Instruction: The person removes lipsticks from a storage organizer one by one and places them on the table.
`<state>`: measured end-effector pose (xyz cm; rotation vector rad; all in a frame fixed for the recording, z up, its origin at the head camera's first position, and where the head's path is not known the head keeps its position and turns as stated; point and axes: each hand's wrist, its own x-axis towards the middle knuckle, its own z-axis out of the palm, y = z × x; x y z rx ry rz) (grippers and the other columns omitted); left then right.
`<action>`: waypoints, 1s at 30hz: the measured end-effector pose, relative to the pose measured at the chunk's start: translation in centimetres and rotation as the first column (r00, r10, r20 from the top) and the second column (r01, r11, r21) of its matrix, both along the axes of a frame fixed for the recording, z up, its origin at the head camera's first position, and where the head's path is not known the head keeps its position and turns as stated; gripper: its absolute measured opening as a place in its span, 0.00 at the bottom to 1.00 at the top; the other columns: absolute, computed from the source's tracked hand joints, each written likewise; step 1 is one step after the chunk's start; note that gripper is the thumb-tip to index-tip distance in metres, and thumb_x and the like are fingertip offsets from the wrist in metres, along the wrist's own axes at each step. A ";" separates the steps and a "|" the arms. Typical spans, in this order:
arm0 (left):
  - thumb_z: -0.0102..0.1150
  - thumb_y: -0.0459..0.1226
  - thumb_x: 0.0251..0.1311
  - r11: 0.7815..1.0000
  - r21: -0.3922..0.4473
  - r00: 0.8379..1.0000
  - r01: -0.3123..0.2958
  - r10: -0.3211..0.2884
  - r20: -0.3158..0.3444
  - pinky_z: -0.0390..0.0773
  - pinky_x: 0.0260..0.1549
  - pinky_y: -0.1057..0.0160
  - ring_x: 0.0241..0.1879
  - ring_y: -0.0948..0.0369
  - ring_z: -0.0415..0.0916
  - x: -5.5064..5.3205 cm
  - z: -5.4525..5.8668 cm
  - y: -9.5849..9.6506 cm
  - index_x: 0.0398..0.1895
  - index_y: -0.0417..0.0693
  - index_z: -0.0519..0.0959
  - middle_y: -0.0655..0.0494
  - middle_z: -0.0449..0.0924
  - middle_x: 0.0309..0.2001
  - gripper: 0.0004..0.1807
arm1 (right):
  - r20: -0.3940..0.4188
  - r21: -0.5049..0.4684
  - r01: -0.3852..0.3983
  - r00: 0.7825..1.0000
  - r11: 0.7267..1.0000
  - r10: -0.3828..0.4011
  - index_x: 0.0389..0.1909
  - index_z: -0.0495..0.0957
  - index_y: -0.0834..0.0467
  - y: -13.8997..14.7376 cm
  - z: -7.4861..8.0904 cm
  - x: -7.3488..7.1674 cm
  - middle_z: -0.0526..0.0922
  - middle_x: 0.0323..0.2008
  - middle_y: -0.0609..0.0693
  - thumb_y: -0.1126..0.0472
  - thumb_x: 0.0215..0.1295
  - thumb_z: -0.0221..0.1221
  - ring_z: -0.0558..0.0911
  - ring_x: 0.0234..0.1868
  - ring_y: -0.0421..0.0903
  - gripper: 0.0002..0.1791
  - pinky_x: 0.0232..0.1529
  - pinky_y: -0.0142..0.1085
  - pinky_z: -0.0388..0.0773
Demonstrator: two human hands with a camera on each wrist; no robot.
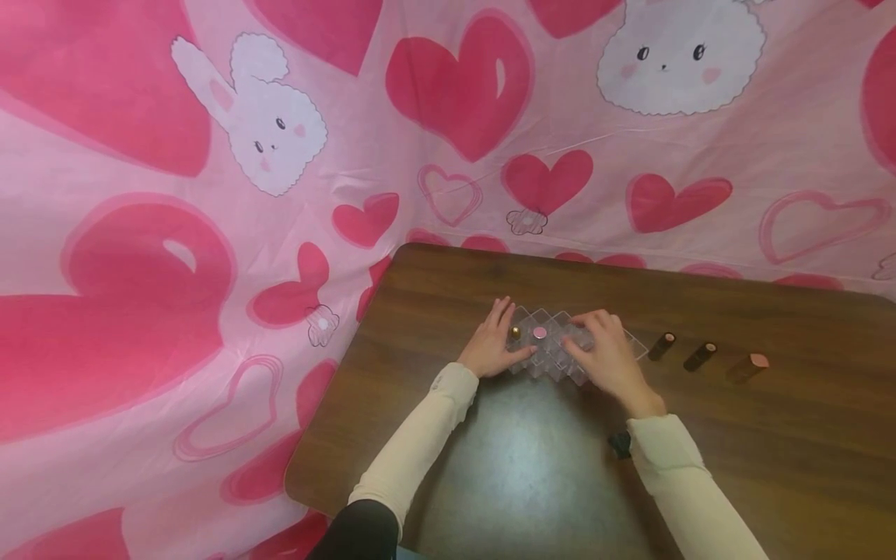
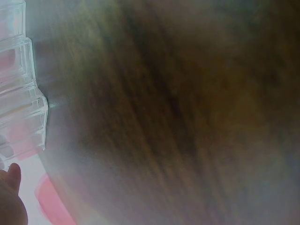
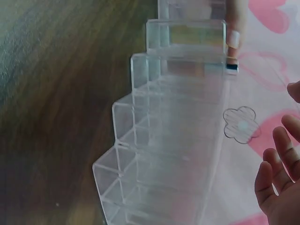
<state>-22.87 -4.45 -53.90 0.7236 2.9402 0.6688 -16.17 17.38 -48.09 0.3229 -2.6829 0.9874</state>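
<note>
A clear lipstick organizer (image 1: pixel 542 365) with diamond-shaped compartments rests on the table between both hands. In its left part stand a gold-topped tube (image 1: pixel 516 332) and a pink-topped tube (image 1: pixel 540 333). My left hand (image 1: pixel 490 346) lies at the organizer's left end, fingers extended along its side and thumb reaching over the front. Above the right part is my right hand (image 1: pixel 605 354), thumb and fingers spread and slightly bent. In the right wrist view those fingers (image 3: pixel 281 154) hold nothing and show apart from the organizer's stepped compartments (image 3: pixel 178 122).
To the right of the organizer, two dark tubes (image 1: pixel 662 346) and a brownish tube with a coppery end (image 1: pixel 749 367) are spaced out on the wooden table (image 1: pixel 490 482). A small dark object (image 1: pixel 619 445) sits beside the right cuff. Pink heart-patterned cloth (image 1: pixel 448 194) hangs behind and left.
</note>
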 end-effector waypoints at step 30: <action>0.44 0.69 0.48 1.000 -0.013 0.999 0.018 -0.018 -0.037 0.59 0.60 0.49 0.71 0.61 0.32 0.1 0.0 -0.3 0.70 0.51 0.44 0.59 0.35 0.72 0.51 | 0.062 0.087 -0.024 0.998 0.996 0.019 0.45 0.75 0.61 -3.6 -2.7 -1.7 0.73 0.42 0.56 0.51 0.53 0.60 0.67 0.42 0.52 0.21 0.41 0.46 0.67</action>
